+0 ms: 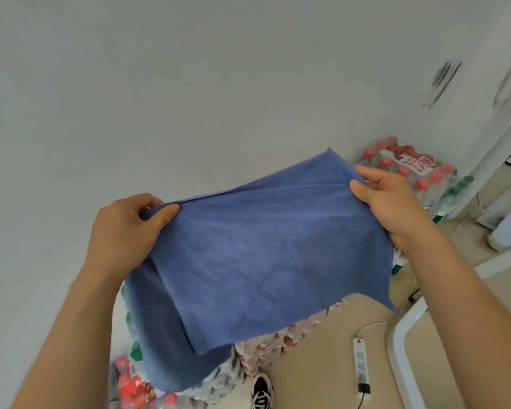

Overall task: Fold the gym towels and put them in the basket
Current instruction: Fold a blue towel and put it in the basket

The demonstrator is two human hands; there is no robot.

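A blue gym towel (257, 255) hangs in the air in front of me, doubled over so that two layers show at its lower left. My left hand (127, 231) pinches its upper left edge between thumb and fingers. My right hand (387, 199) pinches the upper right edge the same way. The towel is stretched between the two hands and droops toward the floor. No basket is in view.
Shrink-wrapped packs of red-capped bottles (407, 169) stand against the white wall at the right, and more packs (281, 343) lie under the towel. A white power strip (361, 364) lies on the beige floor. A white table edge (401, 355) is at the lower right, a black-and-white shoe (261, 391) below.
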